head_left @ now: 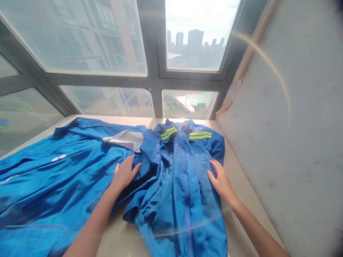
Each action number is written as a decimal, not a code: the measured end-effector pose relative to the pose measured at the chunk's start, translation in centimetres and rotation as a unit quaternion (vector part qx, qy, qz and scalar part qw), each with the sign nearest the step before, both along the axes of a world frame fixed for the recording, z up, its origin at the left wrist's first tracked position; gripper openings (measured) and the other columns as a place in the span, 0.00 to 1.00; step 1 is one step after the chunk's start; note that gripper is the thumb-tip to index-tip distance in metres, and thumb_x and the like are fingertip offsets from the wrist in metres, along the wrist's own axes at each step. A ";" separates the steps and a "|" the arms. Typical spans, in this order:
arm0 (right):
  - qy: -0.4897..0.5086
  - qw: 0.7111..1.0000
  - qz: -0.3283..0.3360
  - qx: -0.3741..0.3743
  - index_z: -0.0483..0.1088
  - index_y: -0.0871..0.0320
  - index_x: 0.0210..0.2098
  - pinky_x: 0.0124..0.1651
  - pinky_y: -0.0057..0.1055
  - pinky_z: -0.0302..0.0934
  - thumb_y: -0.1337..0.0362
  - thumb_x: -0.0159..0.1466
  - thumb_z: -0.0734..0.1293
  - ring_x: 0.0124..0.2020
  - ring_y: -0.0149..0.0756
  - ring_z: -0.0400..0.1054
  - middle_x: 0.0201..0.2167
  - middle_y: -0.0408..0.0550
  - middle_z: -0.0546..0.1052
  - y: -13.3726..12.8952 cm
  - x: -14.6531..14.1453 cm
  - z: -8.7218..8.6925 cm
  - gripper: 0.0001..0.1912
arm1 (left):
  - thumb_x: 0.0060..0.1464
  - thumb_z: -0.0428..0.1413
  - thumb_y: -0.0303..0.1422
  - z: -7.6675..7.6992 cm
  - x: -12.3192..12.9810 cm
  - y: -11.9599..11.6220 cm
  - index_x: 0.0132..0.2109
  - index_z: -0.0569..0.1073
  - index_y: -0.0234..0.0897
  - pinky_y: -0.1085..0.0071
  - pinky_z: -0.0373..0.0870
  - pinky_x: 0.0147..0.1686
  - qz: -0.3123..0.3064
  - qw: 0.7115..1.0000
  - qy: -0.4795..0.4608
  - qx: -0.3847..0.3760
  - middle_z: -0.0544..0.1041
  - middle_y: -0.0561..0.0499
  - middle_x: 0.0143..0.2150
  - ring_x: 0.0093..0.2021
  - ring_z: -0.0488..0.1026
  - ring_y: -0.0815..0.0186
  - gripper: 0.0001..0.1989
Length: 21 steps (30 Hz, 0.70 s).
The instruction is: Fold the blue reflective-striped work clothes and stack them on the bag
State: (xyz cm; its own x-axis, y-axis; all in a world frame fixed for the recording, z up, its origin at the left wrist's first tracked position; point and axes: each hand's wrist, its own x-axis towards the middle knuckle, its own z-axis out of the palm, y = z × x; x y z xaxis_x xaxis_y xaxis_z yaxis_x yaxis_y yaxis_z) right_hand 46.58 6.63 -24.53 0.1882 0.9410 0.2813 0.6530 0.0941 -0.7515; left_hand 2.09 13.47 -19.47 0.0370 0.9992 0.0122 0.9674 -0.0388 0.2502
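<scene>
A blue work jacket (179, 200) with yellow-green reflective strips across the chest lies front up, its collar toward the window. Its left-side sleeve is bunched and folded back on itself. My left hand (125, 174) is at this sleeve, thumb and fingers apart; whether it presses on the cloth I cannot tell. At the jacket's right edge, below the chest strip, rests my right hand (221, 181) with its fingers stretched over the fabric. Neither hand grips anything visible. A second, brighter blue garment (66, 182) with a grey-white patch spreads out to the left.
Both garments lie on a pale ledge (242, 200). Grey-framed windows (157, 80) rise behind it, showing buildings and trees outside. A pale wall (292, 117) with faint reddish marks bounds the right side.
</scene>
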 end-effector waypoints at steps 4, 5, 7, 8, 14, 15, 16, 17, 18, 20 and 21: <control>-0.174 0.984 -0.013 -0.022 0.67 0.61 0.63 0.66 0.50 0.58 0.59 0.69 0.59 0.69 0.53 0.57 0.69 0.63 0.60 -4.2 -3.8 -1.9 0.26 | 0.65 0.46 0.33 -1.4 -0.9 -1.6 0.67 0.66 0.35 0.41 0.49 0.68 -0.046 0.995 0.083 0.019 0.58 0.37 0.73 0.72 0.56 0.49 0.25; -0.219 0.975 -0.018 -0.028 0.68 0.62 0.63 0.65 0.50 0.58 0.62 0.69 0.58 0.69 0.54 0.57 0.69 0.64 0.60 -4.4 -4.5 -2.1 0.25 | 0.63 0.46 0.30 -1.6 -0.8 -1.7 0.67 0.66 0.35 0.40 0.48 0.68 -0.046 0.993 0.104 0.027 0.57 0.37 0.74 0.72 0.55 0.49 0.26; -0.297 0.954 -0.032 -0.034 0.69 0.62 0.62 0.64 0.51 0.58 0.66 0.68 0.58 0.68 0.57 0.57 0.68 0.65 0.62 -4.0 -5.3 -2.4 0.25 | 0.62 0.47 0.28 -1.7 -0.4 -1.6 0.67 0.66 0.35 0.38 0.47 0.68 -0.036 0.990 0.129 0.040 0.56 0.36 0.74 0.73 0.54 0.48 0.27; -0.326 0.944 -0.038 -0.033 0.69 0.62 0.62 0.64 0.51 0.58 0.67 0.68 0.58 0.68 0.58 0.58 0.67 0.65 0.63 -3.5 -5.3 -2.4 0.25 | 0.62 0.47 0.28 -1.7 -0.2 -1.5 0.67 0.66 0.35 0.38 0.47 0.68 -0.031 0.990 0.133 0.045 0.56 0.36 0.74 0.73 0.54 0.48 0.27; -0.372 0.927 -0.038 -0.013 0.71 0.65 0.60 0.62 0.50 0.59 0.66 0.69 0.57 0.65 0.57 0.60 0.65 0.66 0.66 1.5 -1.9 -2.8 0.24 | 0.66 0.46 0.35 -1.9 -1.3 0.3 0.67 0.66 0.38 0.40 0.48 0.68 0.002 0.990 0.128 0.058 0.56 0.38 0.74 0.73 0.54 0.51 0.25; -0.369 0.928 -0.036 -0.011 0.71 0.65 0.60 0.62 0.50 0.58 0.66 0.69 0.57 0.64 0.56 0.61 0.65 0.66 0.66 2.3 -1.2 -2.9 0.23 | 0.67 0.45 0.37 -2.0 -1.6 0.8 0.67 0.66 0.37 0.40 0.49 0.68 0.008 0.990 0.129 0.059 0.57 0.38 0.74 0.73 0.54 0.51 0.25; -0.366 0.930 -0.034 -0.010 0.72 0.65 0.60 0.63 0.50 0.58 0.66 0.69 0.57 0.64 0.56 0.61 0.65 0.66 0.66 3.1 -0.5 -2.9 0.23 | 0.68 0.45 0.39 -2.1 -2.0 1.3 0.67 0.66 0.36 0.40 0.49 0.68 0.013 0.989 0.131 0.061 0.57 0.37 0.73 0.73 0.54 0.50 0.25; -0.361 0.932 -0.031 -0.009 0.72 0.65 0.59 0.63 0.50 0.58 0.66 0.69 0.57 0.64 0.56 0.61 0.65 0.66 0.67 3.8 0.1 -2.9 0.23 | 0.68 0.44 0.40 -2.2 -2.2 1.8 0.67 0.66 0.35 0.39 0.49 0.67 0.017 0.989 0.133 0.063 0.58 0.36 0.73 0.73 0.54 0.50 0.26; -0.355 0.934 -0.028 -0.008 0.72 0.65 0.59 0.63 0.50 0.58 0.66 0.69 0.57 0.64 0.56 0.61 0.64 0.65 0.67 4.4 0.7 -2.9 0.24 | 0.68 0.44 0.41 -2.3 -2.5 2.4 0.67 0.65 0.35 0.39 0.50 0.67 0.021 0.989 0.134 0.064 0.58 0.35 0.73 0.73 0.54 0.49 0.26; -0.333 0.943 -0.021 -0.004 0.73 0.63 0.59 0.64 0.50 0.58 0.66 0.68 0.57 0.63 0.55 0.62 0.64 0.63 0.68 5.6 1.5 -2.8 0.24 | 0.68 0.45 0.42 -2.3 -2.6 3.4 0.67 0.66 0.34 0.38 0.51 0.67 0.030 0.989 0.128 0.064 0.59 0.34 0.72 0.72 0.54 0.48 0.26; -0.315 0.949 -0.017 -0.003 0.73 0.63 0.58 0.64 0.51 0.58 0.66 0.67 0.58 0.63 0.55 0.63 0.63 0.62 0.69 6.1 1.8 -2.7 0.23 | 0.67 0.46 0.41 -2.2 -2.5 3.7 0.66 0.66 0.34 0.38 0.51 0.66 0.034 0.990 0.121 0.066 0.59 0.34 0.72 0.72 0.54 0.48 0.26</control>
